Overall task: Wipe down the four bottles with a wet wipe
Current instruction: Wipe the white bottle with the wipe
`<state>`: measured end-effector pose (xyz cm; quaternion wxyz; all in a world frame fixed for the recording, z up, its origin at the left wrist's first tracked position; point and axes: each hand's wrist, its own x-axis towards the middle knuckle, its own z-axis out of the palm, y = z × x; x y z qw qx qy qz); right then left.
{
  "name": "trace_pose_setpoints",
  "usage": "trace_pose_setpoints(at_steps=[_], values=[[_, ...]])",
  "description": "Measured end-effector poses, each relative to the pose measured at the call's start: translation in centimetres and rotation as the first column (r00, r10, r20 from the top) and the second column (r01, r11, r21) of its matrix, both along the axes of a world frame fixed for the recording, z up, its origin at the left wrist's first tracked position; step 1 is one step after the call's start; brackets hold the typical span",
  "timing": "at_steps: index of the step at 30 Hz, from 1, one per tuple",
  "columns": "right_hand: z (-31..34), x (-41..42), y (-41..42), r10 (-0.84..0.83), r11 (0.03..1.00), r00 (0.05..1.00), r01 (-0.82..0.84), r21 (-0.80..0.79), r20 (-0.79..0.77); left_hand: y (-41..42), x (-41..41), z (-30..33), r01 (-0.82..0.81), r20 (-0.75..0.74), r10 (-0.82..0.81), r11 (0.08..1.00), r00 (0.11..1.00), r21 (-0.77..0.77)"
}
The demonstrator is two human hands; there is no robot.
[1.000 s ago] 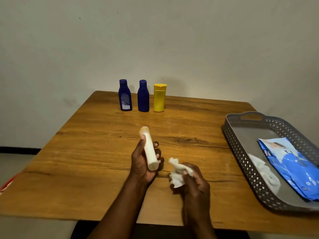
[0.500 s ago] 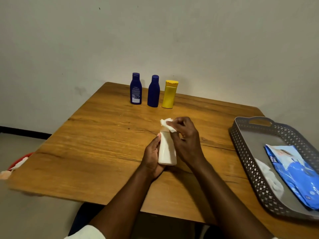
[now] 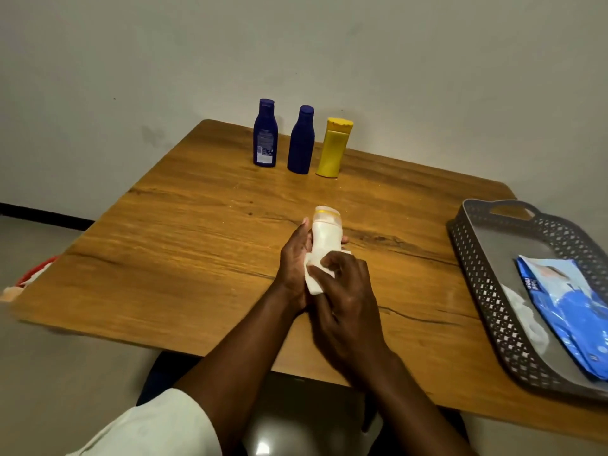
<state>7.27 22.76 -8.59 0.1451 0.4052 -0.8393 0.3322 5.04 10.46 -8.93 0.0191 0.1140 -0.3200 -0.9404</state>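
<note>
My left hand [image 3: 293,258] grips a white bottle [image 3: 324,233] with a yellowish cap, held upright above the middle of the wooden table [image 3: 184,245]. My right hand [image 3: 345,291] holds a white wet wipe [image 3: 312,284] against the bottle's lower part. At the table's far edge stand two dark blue bottles [image 3: 265,133] [image 3: 301,141] and a yellow bottle [image 3: 333,148] in a row.
A grey perforated tray [image 3: 477,258] sits at the right edge of the table, holding a blue pack of wipes [image 3: 572,311] and a crumpled white wipe [image 3: 526,314]. A red object [image 3: 36,271] shows past the table's left edge.
My right hand brought the wipe from beside the bottle up to its cap, then slid it down to the bottle's lower part. The left hand kept its hold.
</note>
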Motion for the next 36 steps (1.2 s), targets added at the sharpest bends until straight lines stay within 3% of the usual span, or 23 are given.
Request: trace_pose_setpoints(at_steps=[7, 10, 12, 14, 18, 24, 30, 36], values=[[-1.2, 1.3, 1.9, 0.067, 0.997, 0.998, -0.067, -0.026, -0.02, 0.1, -0.2, -0.3, 0.034, 0.013, -0.033, 0.995, 0.999, -0.096], [0.2, 0.7, 2.5, 0.084, 0.971, 0.979, -0.038, -0.235, 0.187, 0.1, -0.2, -0.5, -0.015, 0.012, 0.016, 0.998, 1.0, -0.059], [2.2, -0.3, 2.7, 0.131, 0.907, 0.909, 0.051, -0.419, 0.395, 0.2, -0.1, -0.5, -0.036, 0.038, 0.038, 0.998, 0.999, -0.046], [4.1, -2.1, 2.7, 0.132, 0.845, 0.872, 0.15, -0.514, 0.471, 0.1, 0.0, -0.8, -0.046, 0.059, 0.05, 0.996, 0.997, -0.072], [5.6, -6.3, 1.5, 0.055, 0.834, 0.882, 0.217, -0.507, 0.468, -0.1, 0.0, -1.0, -0.014, 0.063, 0.021, 0.994, 0.998, -0.111], [4.4, -7.2, -1.3, 0.016, 0.906, 0.888, 0.183, -0.383, 0.46, 0.4, 0.0, -0.6, -0.086, 0.018, 0.089, 0.989, 0.996, -0.12], [1.6, -4.0, -2.0, 0.065, 0.833, 0.841, 0.25, -0.493, 0.537, 0.3, -0.3, -0.6, -0.114, 0.014, 0.114, 0.993, 0.993, -0.037], [-0.5, -1.1, -1.4, 0.047, 0.807, 0.878, 0.247, -0.536, 0.476, 0.1, -0.4, -0.9, -0.14, 0.084, 0.14, 0.99, 0.987, -0.009]])
